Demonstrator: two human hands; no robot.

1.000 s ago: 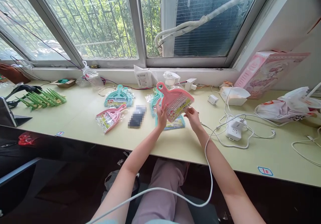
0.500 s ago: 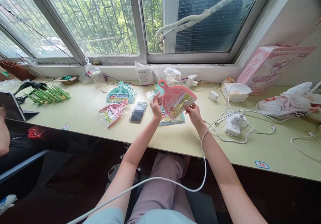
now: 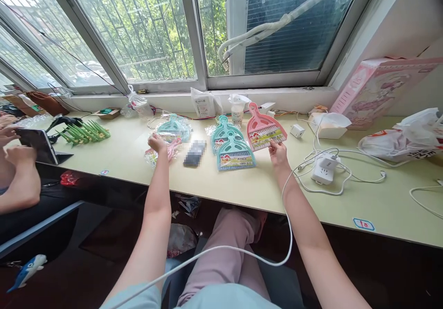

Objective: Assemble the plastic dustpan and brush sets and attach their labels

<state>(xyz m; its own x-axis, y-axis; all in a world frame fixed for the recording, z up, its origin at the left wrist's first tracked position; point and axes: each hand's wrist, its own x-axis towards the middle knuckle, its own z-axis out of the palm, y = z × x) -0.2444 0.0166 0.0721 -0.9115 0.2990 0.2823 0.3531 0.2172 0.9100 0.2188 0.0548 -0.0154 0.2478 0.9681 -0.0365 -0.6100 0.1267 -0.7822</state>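
My right hand (image 3: 278, 153) pinches the lower right edge of a pink dustpan-and-brush set (image 3: 266, 129) in clear wrap, its handle pointing up. Over on the left, my left hand (image 3: 157, 143) is at a second pink dustpan set (image 3: 172, 150) lying on the table and partly covers it. Its fingers are bent and mostly hidden, so whether they grip it cannot be seen. Just behind that hand lies a wrapped green dustpan set (image 3: 175, 125). Two more green sets overlap in the middle, a front one (image 3: 237, 154) and a back one (image 3: 222, 131).
A blurred dark object (image 3: 194, 153) lies between the sets. A white cable (image 3: 290, 226) hangs across my right forearm. A power strip (image 3: 323, 173), a tissue box (image 3: 328, 127) and a plastic bag (image 3: 403, 138) are on the right. Another person (image 3: 20, 170) sits at far left beside a tablet (image 3: 39, 145).
My left hand has left the pink set and moved left to the other pink one. My right hand has moved its pink set slightly right, uncovering the green sets.
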